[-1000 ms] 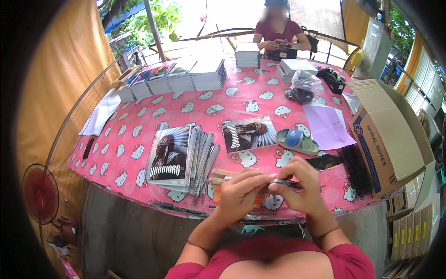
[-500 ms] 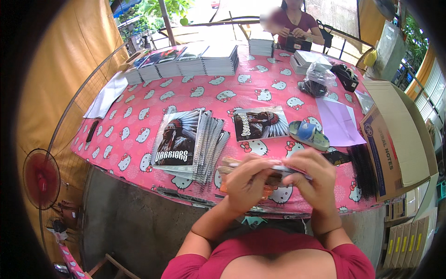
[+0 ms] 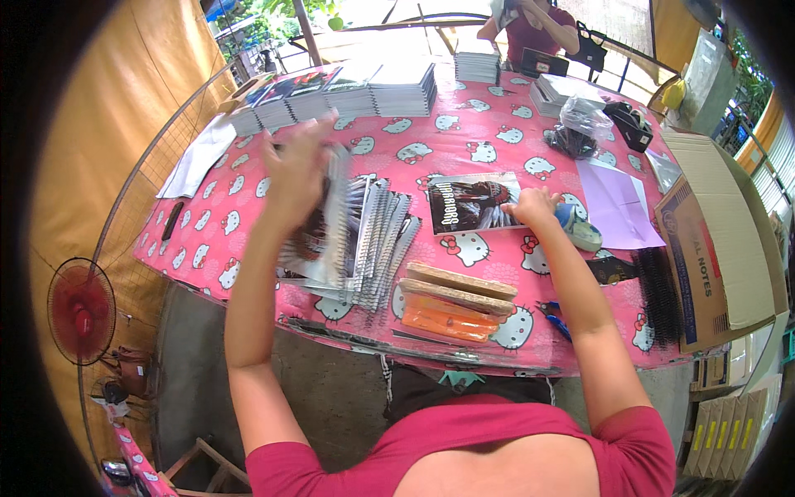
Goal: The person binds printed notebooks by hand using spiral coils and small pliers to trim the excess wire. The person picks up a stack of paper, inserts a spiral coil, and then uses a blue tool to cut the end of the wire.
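My left hand [image 3: 298,170] is smeared by motion above the left pile of spiral notebooks [image 3: 385,240]. The top notebook [image 3: 335,228], with its dark picture cover, is blurred too and seems to move under that hand; whether the fingers grip it cannot be made out. My right hand [image 3: 534,207] reaches to the right edge of a single picture-covered notebook [image 3: 470,203] lying flat, its fingers apart and touching the edge. A blue-green patterned slipper-like thing [image 3: 580,228] lies beside that hand.
Nearby lie wooden blocks with an orange piece [image 3: 455,306], a blue-handled tool [image 3: 558,325], black coils [image 3: 657,294] and purple paper [image 3: 619,203]. A cardboard box [image 3: 716,257] stands right. Notebook stacks [image 3: 402,91] line the far edge; a person [image 3: 537,33] is across the table.
My hands have parted from their joint grip near the front edge. The left went to the notebook pile, the right to the single notebook. The person across has raised their hands.
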`<state>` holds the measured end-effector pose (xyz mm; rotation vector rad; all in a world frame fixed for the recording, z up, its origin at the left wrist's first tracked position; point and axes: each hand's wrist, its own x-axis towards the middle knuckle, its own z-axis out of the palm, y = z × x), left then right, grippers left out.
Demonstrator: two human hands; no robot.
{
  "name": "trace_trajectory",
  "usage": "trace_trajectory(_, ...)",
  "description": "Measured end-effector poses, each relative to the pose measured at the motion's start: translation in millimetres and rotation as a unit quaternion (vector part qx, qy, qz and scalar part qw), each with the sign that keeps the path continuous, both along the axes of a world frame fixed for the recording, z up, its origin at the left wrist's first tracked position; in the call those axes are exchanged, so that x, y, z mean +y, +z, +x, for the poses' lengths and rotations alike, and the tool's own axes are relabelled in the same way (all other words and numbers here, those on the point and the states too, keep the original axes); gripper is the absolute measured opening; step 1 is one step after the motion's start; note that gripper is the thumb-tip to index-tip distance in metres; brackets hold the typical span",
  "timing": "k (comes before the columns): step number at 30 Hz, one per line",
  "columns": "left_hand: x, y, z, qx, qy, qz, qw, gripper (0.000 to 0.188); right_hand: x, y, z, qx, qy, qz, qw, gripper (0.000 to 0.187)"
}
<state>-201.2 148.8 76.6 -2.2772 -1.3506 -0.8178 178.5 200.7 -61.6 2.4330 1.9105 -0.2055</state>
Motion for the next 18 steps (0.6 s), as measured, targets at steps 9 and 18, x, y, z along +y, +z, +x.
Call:
trace_trajectory(9,-5.1,-92.6,8.4,0.025,0.22,-0.37,0.902,0.061,2.9,12.4,-9.4,-0.033,-0.037,0.083,0.995,0.075)
trace_trajectory(18,-60.4,-62.3,57.7,-0.263,0.085,-0.151,0.949,0.067,5.1,14.6,17.1,0.076,0.193,0.312,0.927,0.047)
